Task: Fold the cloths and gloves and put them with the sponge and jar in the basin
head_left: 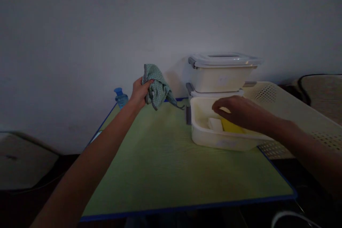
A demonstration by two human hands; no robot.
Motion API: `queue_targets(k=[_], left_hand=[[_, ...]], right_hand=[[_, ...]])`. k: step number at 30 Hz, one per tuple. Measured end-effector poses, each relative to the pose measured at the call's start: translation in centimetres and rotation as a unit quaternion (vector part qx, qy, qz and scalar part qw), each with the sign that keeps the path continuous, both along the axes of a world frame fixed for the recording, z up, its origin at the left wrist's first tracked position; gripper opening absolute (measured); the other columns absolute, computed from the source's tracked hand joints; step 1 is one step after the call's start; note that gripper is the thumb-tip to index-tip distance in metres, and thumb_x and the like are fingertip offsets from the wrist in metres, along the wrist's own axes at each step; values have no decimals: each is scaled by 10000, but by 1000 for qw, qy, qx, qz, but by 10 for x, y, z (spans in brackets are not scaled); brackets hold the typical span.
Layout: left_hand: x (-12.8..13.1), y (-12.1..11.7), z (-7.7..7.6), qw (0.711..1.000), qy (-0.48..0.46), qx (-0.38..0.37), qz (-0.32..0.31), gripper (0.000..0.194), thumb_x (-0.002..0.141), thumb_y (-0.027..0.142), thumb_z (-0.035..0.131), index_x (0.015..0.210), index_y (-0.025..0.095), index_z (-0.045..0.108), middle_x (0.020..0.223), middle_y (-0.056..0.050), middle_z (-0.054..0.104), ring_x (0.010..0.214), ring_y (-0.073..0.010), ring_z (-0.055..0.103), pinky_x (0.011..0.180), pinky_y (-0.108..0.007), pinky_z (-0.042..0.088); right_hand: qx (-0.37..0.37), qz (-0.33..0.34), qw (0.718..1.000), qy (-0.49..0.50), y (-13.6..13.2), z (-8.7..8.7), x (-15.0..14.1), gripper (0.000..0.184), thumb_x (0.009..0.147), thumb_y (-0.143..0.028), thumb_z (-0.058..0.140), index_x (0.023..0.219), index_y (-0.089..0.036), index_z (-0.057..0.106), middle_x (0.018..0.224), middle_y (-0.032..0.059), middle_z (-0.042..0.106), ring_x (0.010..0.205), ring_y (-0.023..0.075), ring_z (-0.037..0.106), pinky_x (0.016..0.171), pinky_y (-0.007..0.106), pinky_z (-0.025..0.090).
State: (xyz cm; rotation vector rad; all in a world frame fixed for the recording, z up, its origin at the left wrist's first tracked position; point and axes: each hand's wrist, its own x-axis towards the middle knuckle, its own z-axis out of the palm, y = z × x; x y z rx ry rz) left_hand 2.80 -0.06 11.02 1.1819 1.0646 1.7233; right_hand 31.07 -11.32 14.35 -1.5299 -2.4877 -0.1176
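Note:
My left hand (140,92) is closed on a crumpled green cloth (159,87) with a dark checked edge, held up above the far part of the table. One corner of the cloth hangs down to the right. Over an open cream bin (219,143) is my right hand (231,110), its fingers loosely bent, with a gap showing between thumb and fingers and nothing visible in them. Inside the bin lie a white item (215,124) and a yellow item (231,126), both partly hidden by the bin wall or my hand.
Behind the bin stand stacked lidded boxes (221,78) against the wall. A large perforated cream basket (294,110) is at the right. A blue bottle (121,98) stands at the far left of the green table (171,174), which has a blue edge.

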Motion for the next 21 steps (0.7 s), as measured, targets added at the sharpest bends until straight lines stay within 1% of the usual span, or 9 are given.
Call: queue_targets(k=[3,5,6,8,10,12,16,18,21], left_hand=[[-16,-24,-5,997,-58,-41,-37,63,702,199,578,746,165,548,685,-14,618,711,-160,620,701,-285,520],[-24,-36,-17,992,-81,-77,-57,82,723,239,595,734,174,548,689,-24,635,763,-180,637,716,-293,529],[-27,-40,-24,989,-97,-95,-66,93,730,256,601,732,178,549,688,-28,643,780,-189,643,714,-295,534],[-30,-48,-43,977,-135,-138,-85,106,742,275,604,730,181,556,685,-35,657,790,-196,653,699,-294,542],[-31,-54,-62,961,-166,-193,-110,142,749,310,607,721,178,565,686,-40,668,779,-197,661,689,-294,547],[-31,-60,-80,952,-172,-223,-117,161,754,324,604,712,172,573,687,-43,673,760,-194,666,684,-294,548],[-29,-72,-105,938,-171,-268,-139,165,797,290,552,724,153,605,675,-54,676,701,-186,670,682,-297,549],[-27,-76,-113,929,-173,-288,-154,190,827,269,503,762,143,628,681,-63,680,671,-183,670,683,-303,550],[-25,-81,-118,920,-180,-306,-169,219,846,261,464,797,142,641,701,-67,687,654,-173,667,685,-298,548]], right_hand=[[4,92,996,-11,-31,11,-49,226,860,-237,439,881,-195,659,845,56,682,753,178,622,688,289,423],[-13,136,991,4,-44,4,-77,231,875,-264,431,954,-190,636,888,70,672,785,201,630,700,315,448],[-14,142,990,21,-45,-3,-88,238,878,-266,431,998,-182,618,923,84,663,815,215,630,718,335,461],[-7,144,987,75,-39,-26,-104,348,856,-248,468,1193,-172,508,1148,129,591,1017,247,585,846,392,456],[-18,139,980,138,-25,-54,-114,530,827,-246,516,1327,-181,356,1337,151,448,1201,265,468,975,438,389],[-45,131,970,199,-8,-83,-122,651,803,-244,544,1380,-190,248,1409,165,353,1290,275,371,1039,468,323],[-136,115,928,327,16,-127,-137,757,782,-275,568,1403,-194,142,1450,187,268,1331,272,303,1055,486,293],[-189,104,899,380,23,-140,-144,799,743,-241,590,1398,-177,137,1448,197,261,1316,269,327,1039,464,322],[-236,111,871,416,28,-150,-149,811,671,-116,575,1376,-155,176,1396,187,349,1245,236,424,1003,404,376]])
